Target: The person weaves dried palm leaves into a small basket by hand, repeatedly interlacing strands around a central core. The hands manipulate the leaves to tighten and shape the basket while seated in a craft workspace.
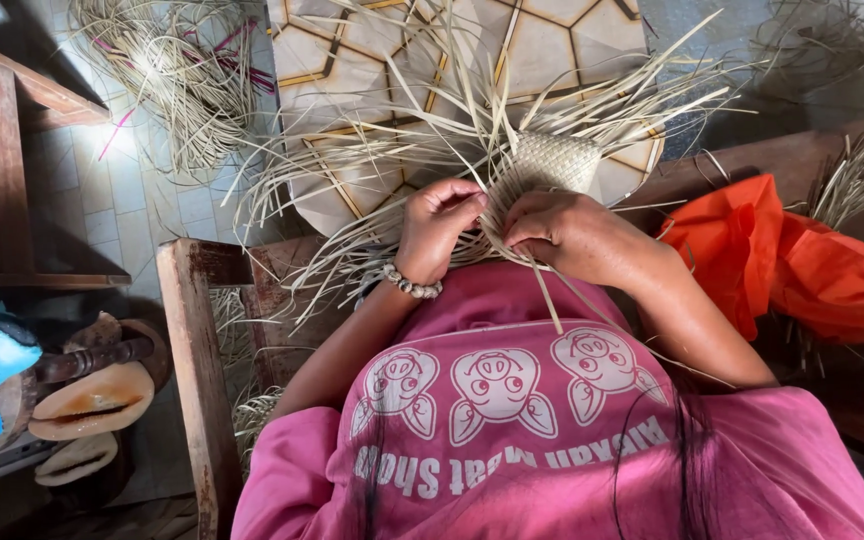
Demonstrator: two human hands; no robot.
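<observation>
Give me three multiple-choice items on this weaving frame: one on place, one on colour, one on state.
1. Where does the orange cloth lie?
A. On the person's right
B. On the person's left
C. Under the woven piece

2. What colour is the shirt?
A. Blue
B. Pink
C. White

3. How do the two hands stand?
A. Both flat and open on the lap
B. One raised, away from the work
C. Both closed on straw strips

Key:
1 A, it sits past the right hand, at the frame's right side.
2 B, the fabric below the arms is pink.
3 C, the left hand and the right one pinch the straw strips beside the woven piece.
</observation>
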